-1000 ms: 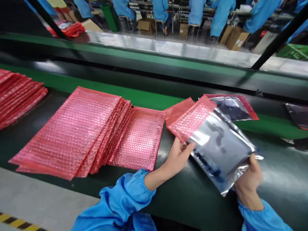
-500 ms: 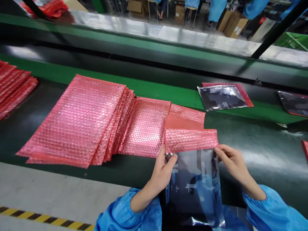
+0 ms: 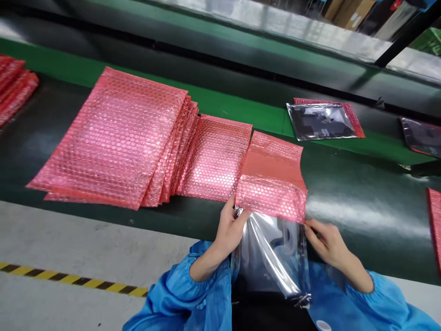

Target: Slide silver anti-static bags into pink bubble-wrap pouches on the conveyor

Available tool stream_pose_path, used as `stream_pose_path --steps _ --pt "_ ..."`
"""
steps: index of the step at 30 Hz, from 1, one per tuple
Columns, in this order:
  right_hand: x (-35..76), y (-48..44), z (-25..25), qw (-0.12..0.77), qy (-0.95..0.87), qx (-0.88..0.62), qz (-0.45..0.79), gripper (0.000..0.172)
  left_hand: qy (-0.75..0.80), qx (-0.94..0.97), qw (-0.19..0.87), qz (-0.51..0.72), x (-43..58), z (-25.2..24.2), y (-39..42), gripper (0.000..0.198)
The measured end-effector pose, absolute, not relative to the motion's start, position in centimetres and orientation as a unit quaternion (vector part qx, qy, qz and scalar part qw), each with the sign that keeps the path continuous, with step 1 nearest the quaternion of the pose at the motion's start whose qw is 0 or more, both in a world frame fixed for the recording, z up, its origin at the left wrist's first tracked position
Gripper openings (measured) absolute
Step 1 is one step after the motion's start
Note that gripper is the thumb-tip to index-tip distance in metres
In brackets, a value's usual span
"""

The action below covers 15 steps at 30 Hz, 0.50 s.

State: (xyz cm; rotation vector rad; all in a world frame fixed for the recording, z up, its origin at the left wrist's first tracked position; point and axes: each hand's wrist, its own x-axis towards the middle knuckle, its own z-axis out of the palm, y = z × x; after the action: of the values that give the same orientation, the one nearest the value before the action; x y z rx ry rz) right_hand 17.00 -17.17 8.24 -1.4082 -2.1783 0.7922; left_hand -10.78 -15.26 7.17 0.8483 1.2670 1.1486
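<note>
My left hand (image 3: 230,230) is closed on the left edge of a shiny, see-through dark antistatic bag (image 3: 272,257), thumb on top, at the left corner of a pink bubble-wrap bag (image 3: 272,200). My right hand (image 3: 325,241) pinches the bubble-wrap bag's near right corner. The antistatic bag's far end lies under the near flap of the pink bag, so that end is hidden. Its near part hangs past the belt's edge toward me. Glare covers much of it, and its contents are hard to make out.
Left of my hands lie another bubble-wrap bag (image 3: 217,161) and a fanned stack of larger ones (image 3: 113,142). More pink bags (image 3: 15,87) sit at far left. A dark antistatic bag (image 3: 322,122) rests on a pink bag along the green strip. A metal ledge (image 3: 275,27) runs behind.
The antistatic bag's lower end has moved up toward the belt, and its printed face has given way to glare. The pink flap lies flatter. The camera has tilted down.
</note>
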Motion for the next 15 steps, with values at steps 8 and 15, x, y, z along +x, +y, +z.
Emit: stream_pose_path --steps 8,15 --pt "16.7 -20.6 8.1 0.197 -0.74 -0.509 0.393 0.037 0.656 0.578 0.397 0.279 -13.1 6.3 -16.3 0.018" --pt "16.6 -21.0 7.7 0.143 -0.68 -0.541 0.474 0.041 0.507 0.824 0.231 0.102 -16.6 7.5 -16.1 0.022"
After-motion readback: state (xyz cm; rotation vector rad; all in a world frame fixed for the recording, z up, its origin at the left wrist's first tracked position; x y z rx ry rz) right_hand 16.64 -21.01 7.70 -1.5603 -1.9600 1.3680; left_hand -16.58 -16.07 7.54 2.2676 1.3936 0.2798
